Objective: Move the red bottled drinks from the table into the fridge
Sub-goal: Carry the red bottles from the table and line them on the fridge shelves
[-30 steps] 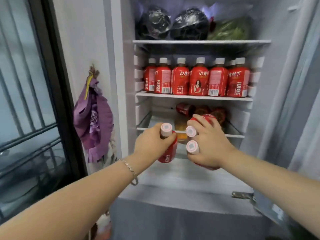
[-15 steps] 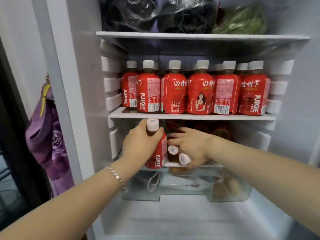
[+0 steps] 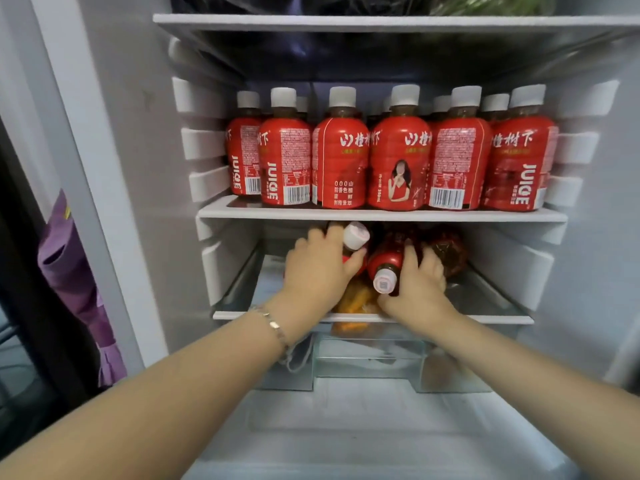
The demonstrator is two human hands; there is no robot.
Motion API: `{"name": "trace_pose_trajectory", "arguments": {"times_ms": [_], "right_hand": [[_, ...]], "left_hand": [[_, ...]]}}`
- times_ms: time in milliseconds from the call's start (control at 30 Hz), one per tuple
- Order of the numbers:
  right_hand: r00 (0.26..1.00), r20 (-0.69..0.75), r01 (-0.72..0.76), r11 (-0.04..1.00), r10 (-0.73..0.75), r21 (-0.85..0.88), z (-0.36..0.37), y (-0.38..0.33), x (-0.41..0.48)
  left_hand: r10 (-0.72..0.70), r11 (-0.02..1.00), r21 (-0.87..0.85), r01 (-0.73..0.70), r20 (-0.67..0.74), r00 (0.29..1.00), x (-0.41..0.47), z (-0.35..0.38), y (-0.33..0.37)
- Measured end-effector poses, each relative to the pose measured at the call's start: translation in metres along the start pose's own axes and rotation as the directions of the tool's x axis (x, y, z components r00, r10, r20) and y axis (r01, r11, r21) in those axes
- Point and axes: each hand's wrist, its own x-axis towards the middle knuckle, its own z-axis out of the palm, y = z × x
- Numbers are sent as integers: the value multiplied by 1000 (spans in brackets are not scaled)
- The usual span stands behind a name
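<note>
Both hands reach into the fridge's lower glass shelf (image 3: pixel 485 319). My left hand (image 3: pixel 318 268) grips a red juice bottle (image 3: pixel 355 237), tilted with its white cap up and to the right. My right hand (image 3: pixel 420 285) holds another red bottle (image 3: pixel 388 263) lying on its side, cap toward me. More red bottles (image 3: pixel 445 249) lie deeper on that shelf, partly hidden. The white shelf above (image 3: pixel 381 214) carries a row of several upright red bottles (image 3: pixel 398 161) with white caps.
A clear crisper drawer (image 3: pixel 367 355) sits below the glass shelf, with orange produce (image 3: pixel 353 299) seen through it. Ribbed side walls (image 3: pixel 204 143) flank the shelves. A purple cloth (image 3: pixel 69 271) hangs outside at the left. Bagged food sits on the top shelf (image 3: pixel 381 20).
Both hands have pushed deeper onto the lower shelf. The left bottle went from upright to tilted inward. The right hand now shows one bottle, lying down. The camera moved closer.
</note>
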Motion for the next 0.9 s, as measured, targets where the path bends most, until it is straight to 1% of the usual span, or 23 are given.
{"name": "trace_pose_trajectory", "arguments": {"times_ms": [33, 67, 167, 233, 333, 400, 467, 600, 667, 733, 833, 900], "right_hand": [[1000, -4, 27, 991, -26, 130, -1, -1, -4], [999, -8, 54, 976, -53, 211, -3, 0, -9], [998, -20, 67, 953, -64, 295, -6, 8, -17], [999, -9, 53, 945, -52, 321, -6, 11, -19], [997, 50, 32, 948, -50, 316, -4, 10, -19], [997, 66, 24, 957, -45, 290, -2, 3, -19], [998, 64, -6, 967, -11, 254, 3, -6, -14], [997, 31, -69, 966, 64, 249, 9, -12, 0], [998, 7, -69, 965, 69, 252, 10, -11, 2], [996, -53, -60, 961, 77, 271, 16, -14, 7], [980, -149, -87, 952, 135, 292, 26, -22, 8], [972, -161, -123, 954, 171, 274, 26, -24, 9]], "left_hand": [[19, 999, 44, -20, 21, 1000, 4, 1, 6], [22, 999, 34, -23, 36, 999, 8, 3, 12], [-62, 974, -216, 66, 23, 998, 15, 8, 28], [-76, 952, -296, 76, 12, 997, 18, 13, 35], [-82, 905, -417, 81, 16, 997, 16, 19, 37], [-85, 839, -536, 91, 34, 996, 13, 23, 38], [-83, 785, -613, 92, 44, 996, 12, 26, 37], [-26, 717, -694, 63, 64, 998, 18, 25, 30], [16, 673, -738, 42, 71, 997, 18, 21, 27], [60, 626, -779, 38, 97, 994, 23, 20, 22], [94, 566, -820, 84, 165, 982, 28, 17, 15], [104, 557, -820, 133, 228, 968, 32, 15, 11]]}}
